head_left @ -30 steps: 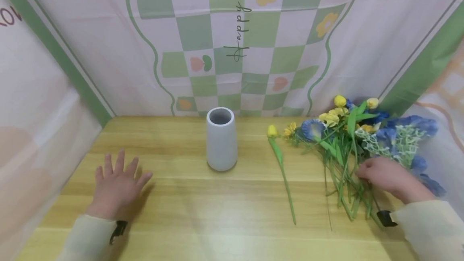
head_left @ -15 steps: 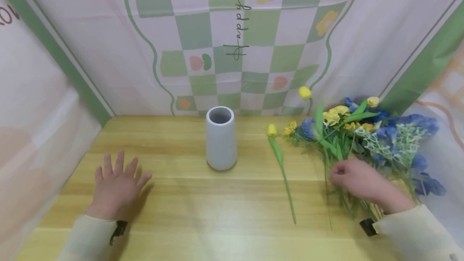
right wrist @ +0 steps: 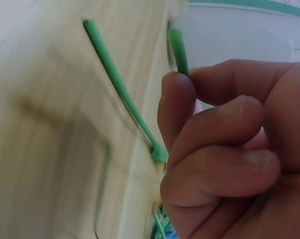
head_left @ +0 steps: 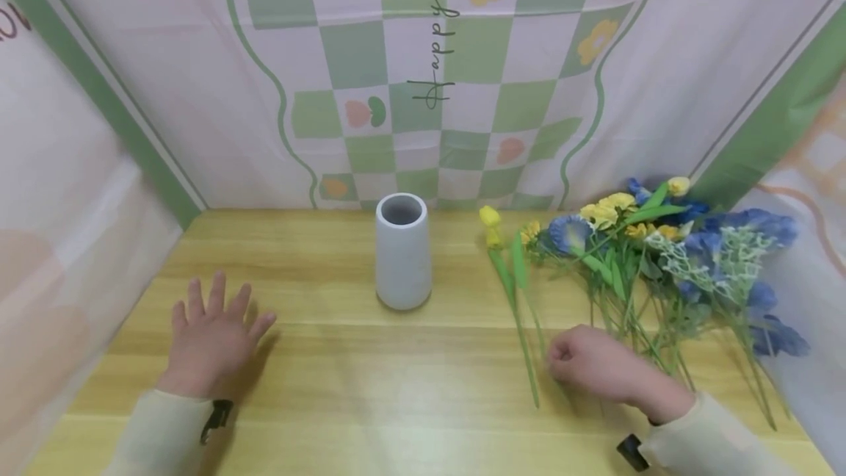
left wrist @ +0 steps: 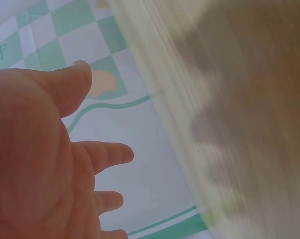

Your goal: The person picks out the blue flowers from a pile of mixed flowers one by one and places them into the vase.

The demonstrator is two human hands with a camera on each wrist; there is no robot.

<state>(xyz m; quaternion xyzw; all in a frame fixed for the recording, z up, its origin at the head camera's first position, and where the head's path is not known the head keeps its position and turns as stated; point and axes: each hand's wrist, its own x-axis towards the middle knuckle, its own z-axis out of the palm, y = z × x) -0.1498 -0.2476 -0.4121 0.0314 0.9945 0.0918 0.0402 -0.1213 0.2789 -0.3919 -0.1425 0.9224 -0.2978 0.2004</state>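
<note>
My right hand point(head_left: 598, 366) pinches an artificial yellow tulip point(head_left: 489, 216) by its green stem, low down. In the right wrist view the cut end of that stem point(right wrist: 178, 47) sticks out between thumb and forefinger, the other fingers curled. A second yellow tulip point(head_left: 522, 329) lies on the table just left of it, and the held bloom overlaps its head in the head view. My left hand point(head_left: 213, 336), fingers spread and holding nothing, is over the left side of the table. Between the hands stands an upright pale grey vase point(head_left: 403, 263), its mouth showing no flowers.
A loose pile of artificial flowers, with blue blooms point(head_left: 570, 233), yellow blooms point(head_left: 606, 210) and white-green sprigs point(head_left: 740, 255), covers the right of the wooden table point(head_left: 317, 402). A patterned cloth point(head_left: 476, 109) hangs behind, with more cloth at both sides.
My right hand has drawn a yellow tulip out of the pile and carried it left and towards me, beside the lying tulip. The left hand and the vase have stayed in place.
</note>
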